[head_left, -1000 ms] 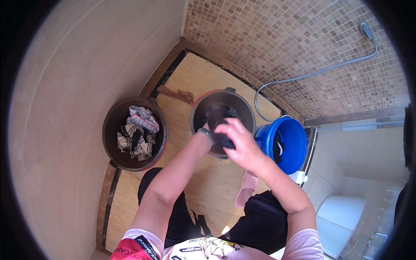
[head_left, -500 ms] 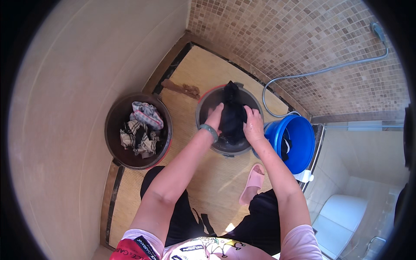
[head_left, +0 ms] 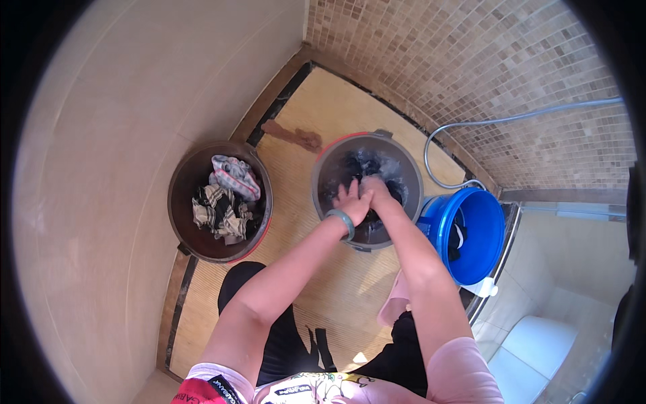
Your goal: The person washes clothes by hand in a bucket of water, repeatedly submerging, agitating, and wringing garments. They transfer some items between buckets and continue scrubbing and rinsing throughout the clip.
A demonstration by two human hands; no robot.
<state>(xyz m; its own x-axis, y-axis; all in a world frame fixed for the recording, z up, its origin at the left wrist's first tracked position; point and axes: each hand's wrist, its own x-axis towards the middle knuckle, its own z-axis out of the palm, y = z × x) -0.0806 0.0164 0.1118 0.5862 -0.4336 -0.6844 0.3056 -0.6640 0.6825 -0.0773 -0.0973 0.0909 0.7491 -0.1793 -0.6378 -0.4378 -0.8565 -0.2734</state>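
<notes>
Both hands (head_left: pixel 363 196) on dark cloth (head_left: pixel 367 168) in bucket (head_left: pixel 321 176)

No packages, labels, signs or screens show anywhere in this tiled washing corner.
</notes>
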